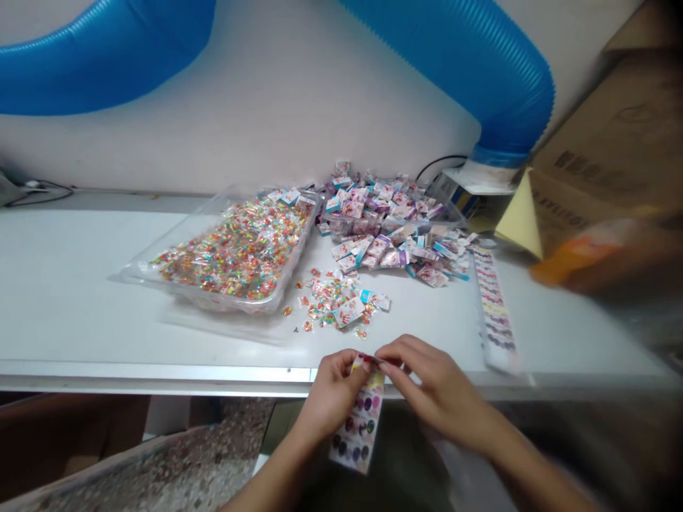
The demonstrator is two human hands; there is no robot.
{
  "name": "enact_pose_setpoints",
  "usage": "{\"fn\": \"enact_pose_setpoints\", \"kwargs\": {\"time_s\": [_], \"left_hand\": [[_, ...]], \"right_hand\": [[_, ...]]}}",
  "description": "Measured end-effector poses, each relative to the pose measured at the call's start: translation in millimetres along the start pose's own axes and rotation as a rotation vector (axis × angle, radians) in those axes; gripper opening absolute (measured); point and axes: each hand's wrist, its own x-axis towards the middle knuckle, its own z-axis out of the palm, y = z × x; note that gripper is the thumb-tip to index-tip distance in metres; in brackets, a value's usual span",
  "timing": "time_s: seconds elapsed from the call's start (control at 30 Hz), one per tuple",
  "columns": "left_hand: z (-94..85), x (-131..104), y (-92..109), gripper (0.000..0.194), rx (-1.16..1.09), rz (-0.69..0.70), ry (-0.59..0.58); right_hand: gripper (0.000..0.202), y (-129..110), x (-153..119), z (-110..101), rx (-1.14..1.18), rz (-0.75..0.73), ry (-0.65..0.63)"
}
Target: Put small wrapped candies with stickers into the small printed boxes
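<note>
Over the table's front edge, a white strip with rows of coloured ovals hangs between my hands. My left hand is closed, thumb and fingers pinching the strip near its top. My right hand has its fingertips pinched together at the strip's upper end; the exact contact there is too small to make out. Just beyond my hands lies a loose pile of small clear packets with colourful contents. Two small printed packets, one a hand-pictured packet, rest on that pile.
A clear tray of colourful packets stands left of centre. Behind, a heap of printed packets fills and surrounds another clear tray. At right lie a long strip of ovals, a yellow cone and cardboard boxes. A blue hose hangs above.
</note>
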Motion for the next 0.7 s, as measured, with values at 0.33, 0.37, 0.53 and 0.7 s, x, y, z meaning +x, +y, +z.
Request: {"fn": "enact_pose_setpoints", "kwargs": {"time_s": [0.33,0.37,0.53,0.7], "left_hand": [[-6.5,10,-11,0.038,0.036,-0.017,-0.013],[-6.8,11,-13,0.041,0.067,-0.022,0.025],[-7.4,20,-18,0.044,0.112,-0.018,0.212],[-2.7,22,-6,0.024,-0.011,-0.031,0.064]], "right_hand": [[0.019,49,27,5,0.248,0.257,0.027],[0.019,52,30,4,0.262,0.253,0.002],[0.02,56,32,6,0.321,0.245,-0.116],[0.019,64,29,20,0.225,0.238,-0.098]]}}
